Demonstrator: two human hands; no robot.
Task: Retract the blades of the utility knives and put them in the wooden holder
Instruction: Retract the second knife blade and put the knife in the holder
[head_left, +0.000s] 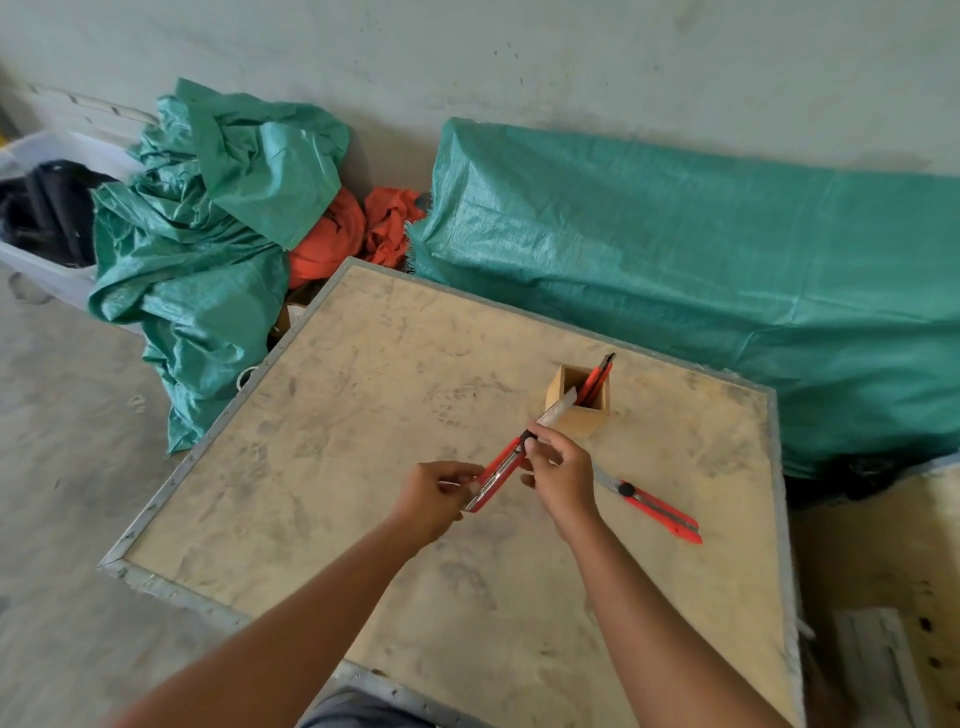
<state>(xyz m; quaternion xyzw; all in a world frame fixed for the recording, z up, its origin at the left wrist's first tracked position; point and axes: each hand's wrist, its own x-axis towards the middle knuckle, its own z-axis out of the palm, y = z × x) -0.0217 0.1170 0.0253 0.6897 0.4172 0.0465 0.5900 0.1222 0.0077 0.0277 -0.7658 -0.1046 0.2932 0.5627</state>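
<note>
**A:** Nearest first: left hand (441, 491) pinched shut on the butt end of the held knife (501, 470), red body angled up and away. Right hand (563, 470) closed on the same knife further up, thumb and fingertips at the black slider.

**B:** Blade in or out?

**A:** Out. Long blade (558, 408) sticks past the right hand, tip just in front of the wooden holder (579, 402). My read: retraction is the step in hand, not done.

**B:** Other knives?

**A:** Second knife (660, 512) lies flat on the table (363, 415), right of the right hand. Its blade looks extended too, running under or behind the right wrist; can't tell if they touch. Further back, a third knife (597, 379) stands in the holder, leaning to the far right corner.

**B:** Risks?

**A:** Three.
- Slider locked or sticky: push harder, thumb slips forward onto the exposed edge.
- Blade tip is close to the holder. A jerk forward could knock the box over and spill the stored knife.
- Right wrist sits near the loose knife's blade. Dropping or sweeping the forearm right could mean a cut, or knock the knife toward the table's right edge.

**B:** Far side?

**A:** Green tarps (675, 260) and orange cloth against the wall. Not relevant.
</note>
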